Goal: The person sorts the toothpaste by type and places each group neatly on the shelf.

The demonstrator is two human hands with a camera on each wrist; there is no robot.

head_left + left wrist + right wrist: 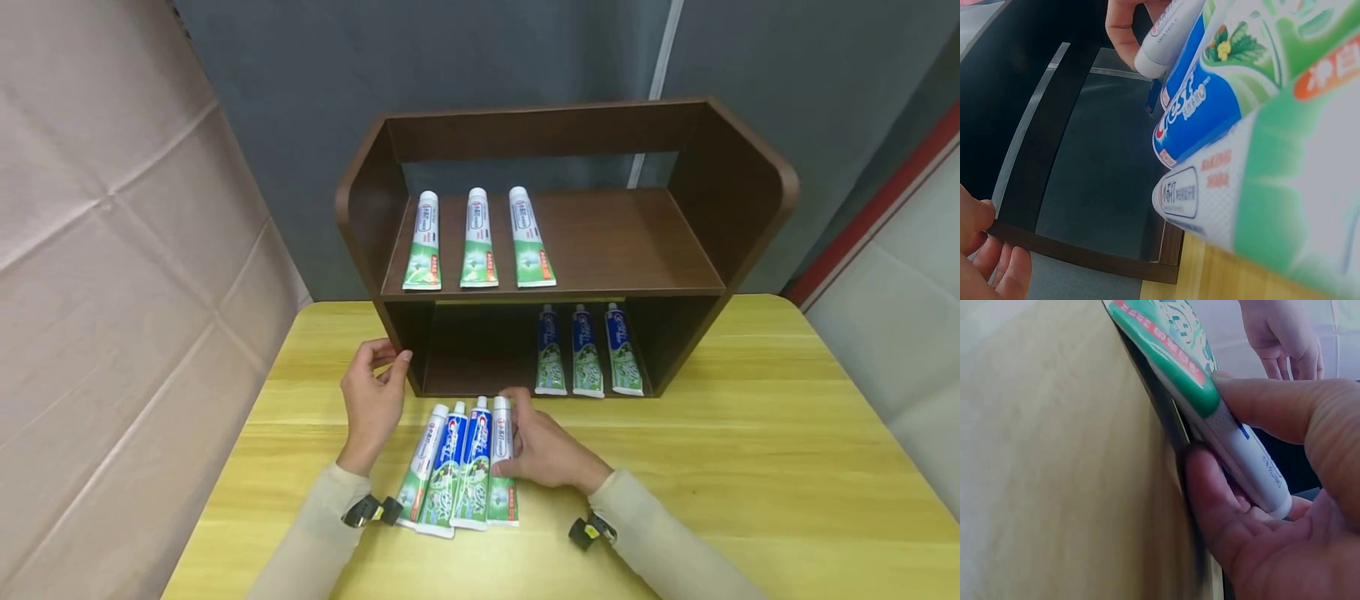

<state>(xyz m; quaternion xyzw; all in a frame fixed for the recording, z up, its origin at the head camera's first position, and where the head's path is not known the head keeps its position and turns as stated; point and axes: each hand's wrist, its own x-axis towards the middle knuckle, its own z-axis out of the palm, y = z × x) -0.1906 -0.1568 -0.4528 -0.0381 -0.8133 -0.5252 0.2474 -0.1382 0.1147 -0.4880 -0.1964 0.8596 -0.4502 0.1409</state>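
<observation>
right hand (547,447) curled round a white-and-green toothpaste tube (501,435), at the right end beside three other tubes (447,467), on a yellow table (750,467), before a brown shelf (622,237), left hand (372,406) pinching the shelf's left edge

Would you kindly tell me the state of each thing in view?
Shelf: upright, partly filled
Rightmost front tube: capped, gripped
Other three front tubes: capped, lying close together
Three upper-level tubes: capped, spaced apart
Three lower-level tubes: spaced apart, capped ends rearward
Right hand: gripping rightmost front tube
Left hand: holding shelf's left edge
</observation>
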